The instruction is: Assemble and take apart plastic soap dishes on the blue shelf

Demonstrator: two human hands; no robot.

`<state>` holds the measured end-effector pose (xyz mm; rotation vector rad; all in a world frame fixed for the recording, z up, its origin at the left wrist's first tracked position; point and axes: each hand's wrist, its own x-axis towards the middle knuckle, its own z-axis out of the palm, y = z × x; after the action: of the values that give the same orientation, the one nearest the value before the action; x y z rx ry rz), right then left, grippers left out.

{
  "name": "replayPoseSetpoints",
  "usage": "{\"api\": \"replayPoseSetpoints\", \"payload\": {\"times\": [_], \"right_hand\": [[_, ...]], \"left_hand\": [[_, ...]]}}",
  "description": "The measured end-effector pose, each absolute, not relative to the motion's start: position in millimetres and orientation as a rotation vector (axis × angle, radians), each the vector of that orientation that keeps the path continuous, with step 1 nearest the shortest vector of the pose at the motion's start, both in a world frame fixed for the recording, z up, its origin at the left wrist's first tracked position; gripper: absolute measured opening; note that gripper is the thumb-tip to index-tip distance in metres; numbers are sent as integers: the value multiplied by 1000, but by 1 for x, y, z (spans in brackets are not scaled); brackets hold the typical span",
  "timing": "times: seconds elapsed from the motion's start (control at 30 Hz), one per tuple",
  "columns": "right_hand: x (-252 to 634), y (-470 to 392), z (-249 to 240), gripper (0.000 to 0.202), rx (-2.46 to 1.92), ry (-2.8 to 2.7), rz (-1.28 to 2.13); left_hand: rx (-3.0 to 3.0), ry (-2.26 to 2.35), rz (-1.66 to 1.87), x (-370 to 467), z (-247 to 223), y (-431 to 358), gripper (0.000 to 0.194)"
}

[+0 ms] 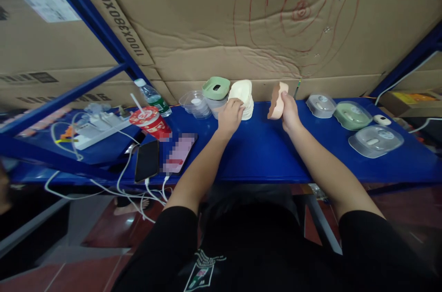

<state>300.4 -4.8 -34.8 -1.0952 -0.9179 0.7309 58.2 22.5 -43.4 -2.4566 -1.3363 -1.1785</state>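
Note:
A stack of cream-coloured shallow pieces (247, 111) stands near the back of the blue table. The fingers of my left hand (230, 114) are bent against the top left edge of this stack; whether they grip a piece is hard to tell. My right hand (290, 110) holds a peach-coloured piece with a wavy edge (277, 102), tilted upright above the table. Just left of the stack sits a green lid (216, 88) with a dark oval opening, on top of pale containers. Clear round plastic parts (196, 104) are beside them.
Lidded containers, clear (376, 141) and green (352, 115), sit at the right near a small white object (381, 119). At the left are a bottle (154, 98), a red cup (152, 122), two phones (147, 161), cables and a power strip (103, 131). Cardboard (207, 20) rises behind the table (262, 158).

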Motion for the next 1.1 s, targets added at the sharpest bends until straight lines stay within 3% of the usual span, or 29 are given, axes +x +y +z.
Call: {"api": "replayPoseSetpoints", "payload": {"times": [0.13,0.43,0.63,0.77,0.9,1.1], "right_hand": [[289,-11,-36,78,-1125,-987,706],[279,-11,-40,92,-1070,-1133,698],[268,-15,-40,105,-1072,-1255,677],[311,-13,-32,104,-1327,-1574,308],[377,-10,-31,94,-1852,-1608,-182],[429,-10,-52,93,-2369,-1326,-165]], "left_hand": [[-2461,-1408,-1091,63,-51,32,32],[-2559,-922,-1417,73,-45,4,47],[-2772,-587,-1239,86,-46,-10,33],[-2581,-643,-1469,68,-39,10,38],[-2295,-855,-1659,26,-21,32,36],[-2159,-1099,-1722,-19,-12,51,32]]}}
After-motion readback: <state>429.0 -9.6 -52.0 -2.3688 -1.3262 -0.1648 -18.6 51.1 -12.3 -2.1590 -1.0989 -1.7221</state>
